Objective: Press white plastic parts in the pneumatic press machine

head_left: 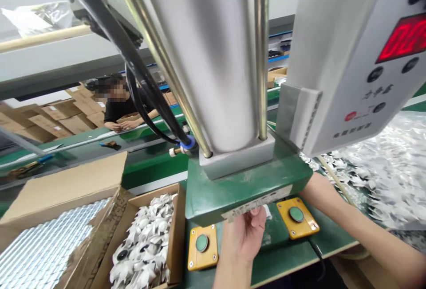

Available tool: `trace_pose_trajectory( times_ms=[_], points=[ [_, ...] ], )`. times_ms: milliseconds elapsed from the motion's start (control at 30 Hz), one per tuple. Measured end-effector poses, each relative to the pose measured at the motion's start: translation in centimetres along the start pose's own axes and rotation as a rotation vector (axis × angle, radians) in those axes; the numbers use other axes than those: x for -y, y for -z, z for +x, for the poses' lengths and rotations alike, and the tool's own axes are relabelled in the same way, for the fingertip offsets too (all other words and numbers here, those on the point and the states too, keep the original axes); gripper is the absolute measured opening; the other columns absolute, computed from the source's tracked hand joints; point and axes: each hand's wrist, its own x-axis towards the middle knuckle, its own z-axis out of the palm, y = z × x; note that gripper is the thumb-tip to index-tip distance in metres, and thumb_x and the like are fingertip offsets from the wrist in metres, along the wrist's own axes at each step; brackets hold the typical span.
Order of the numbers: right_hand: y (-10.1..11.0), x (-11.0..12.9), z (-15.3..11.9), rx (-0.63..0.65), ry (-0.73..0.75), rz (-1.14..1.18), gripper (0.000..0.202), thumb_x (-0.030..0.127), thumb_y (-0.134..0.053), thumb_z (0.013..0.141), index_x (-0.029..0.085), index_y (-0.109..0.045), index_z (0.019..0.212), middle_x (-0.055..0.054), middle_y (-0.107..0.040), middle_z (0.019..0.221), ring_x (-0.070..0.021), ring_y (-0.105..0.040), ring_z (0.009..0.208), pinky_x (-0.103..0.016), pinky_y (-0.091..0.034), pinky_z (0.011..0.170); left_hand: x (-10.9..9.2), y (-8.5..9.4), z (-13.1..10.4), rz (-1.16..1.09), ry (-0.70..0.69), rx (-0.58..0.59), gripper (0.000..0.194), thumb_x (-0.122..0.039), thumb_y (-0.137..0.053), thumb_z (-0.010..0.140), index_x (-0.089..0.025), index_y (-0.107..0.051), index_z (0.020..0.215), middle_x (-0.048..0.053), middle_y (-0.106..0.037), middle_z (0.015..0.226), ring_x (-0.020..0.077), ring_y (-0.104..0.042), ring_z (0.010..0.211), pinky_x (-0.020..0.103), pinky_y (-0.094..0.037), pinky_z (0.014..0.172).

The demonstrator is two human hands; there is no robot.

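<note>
My left hand (245, 231) is under the green press head (248, 187), palm up with its fingers curled. The head hides part of the fingers, and a small white piece (267, 212) shows just beside them. I cannot make out what the fingers hold. My right forearm (336, 211) reaches behind the press on the right, and the hand itself is hidden by the head. Nearest that arm lies a pile of white finned plastic parts (357, 173). A yellow button box (203, 248) with a green button stands left of my left hand, and a second yellow button box (297, 218) stands to its right.
A carton of white finned parts (176, 236) stands at left, beside an open carton (109, 227) of stacked metal rods. Above hang the press cylinder (206, 58) and a control box (353, 80) with a red display. A co-worker (123, 107) sits across the green belt.
</note>
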Motion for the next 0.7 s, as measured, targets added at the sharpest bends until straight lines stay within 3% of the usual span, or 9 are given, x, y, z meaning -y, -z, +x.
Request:
trace_pose_trajectory(
  times_ms=[100, 200, 267, 400, 600, 700],
  points=[
    [3.6, 2.9, -1.3, -0.003, -0.037, -0.010, 0.029, 0.036, -0.038, 0.091, 0.021, -0.056, 0.106, -0.008, -0.061, 0.092, -0.0197, -0.058, 0.063, -0.030, -0.043, 0.053, 0.0, 0.3, -0.3, 0.082, -0.073, -0.098, 0.021, -0.010, -0.069, 0.055, -0.017, -0.049, 0.058, -0.001, -0.051, 0.054, 0.0086, -0.042, 0.045, 0.017, -0.031, 0.036],
    [5.3, 6.6, -1.3, 0.047, -0.066, 0.129, 0.023, 0.042, -0.045, 0.090, 0.024, -0.057, 0.094, -0.003, -0.060, 0.085, -0.0155, -0.055, 0.057, -0.026, -0.042, 0.050, -0.7, 0.8, -1.0, 0.155, -0.243, -0.230, 0.023, -0.014, -0.070, 0.054, -0.018, -0.046, 0.053, -0.002, -0.051, 0.051, 0.0094, -0.044, 0.046, 0.018, -0.036, 0.039],
    [4.6, 8.7, -0.6, 0.146, 0.008, 0.211, 0.016, 0.037, -0.049, 0.088, 0.025, -0.058, 0.085, -0.002, -0.062, 0.083, -0.0167, -0.060, 0.067, -0.023, -0.045, 0.053, -1.4, 1.2, -1.5, 0.183, -0.347, -0.318, 0.025, -0.017, -0.070, 0.057, -0.018, -0.046, 0.052, -0.005, -0.046, 0.047, 0.0082, -0.043, 0.045, 0.017, -0.037, 0.041],
    [1.5, 10.7, 1.0, 0.213, 0.186, 0.187, 0.016, 0.024, -0.051, 0.084, 0.024, -0.061, 0.096, -0.004, -0.065, 0.092, -0.0230, -0.062, 0.084, -0.028, -0.049, 0.065, -2.9, 2.4, -2.6, 0.237, -0.411, -0.392, 0.014, -0.026, -0.063, 0.073, -0.020, -0.052, 0.067, -0.005, -0.045, 0.052, 0.0092, -0.044, 0.048, 0.016, -0.034, 0.038],
    [0.5, 10.7, 1.1, 0.283, 0.376, 0.192, 0.040, 0.008, -0.029, 0.087, 0.024, -0.063, 0.102, -0.003, -0.065, 0.068, -0.0211, -0.063, 0.067, -0.029, -0.047, 0.062, -3.4, 5.3, -4.1, 0.271, -0.406, -0.425, 0.021, -0.035, -0.061, 0.078, -0.021, -0.052, 0.092, -0.002, -0.052, 0.078, 0.0064, -0.041, 0.052, 0.015, -0.030, 0.037],
    [-0.2, 10.0, 0.3, 0.308, 0.365, 0.237, 0.046, 0.010, -0.023, 0.089, 0.028, -0.062, 0.102, -0.004, -0.063, 0.065, -0.0211, -0.062, 0.066, -0.032, -0.047, 0.063, -2.9, 5.9, -4.4, 0.363, -0.387, -0.416, 0.019, -0.035, -0.052, 0.083, -0.021, -0.049, 0.096, -0.004, -0.047, 0.068, 0.0059, -0.036, 0.048, 0.015, -0.027, 0.038]
  ],
)
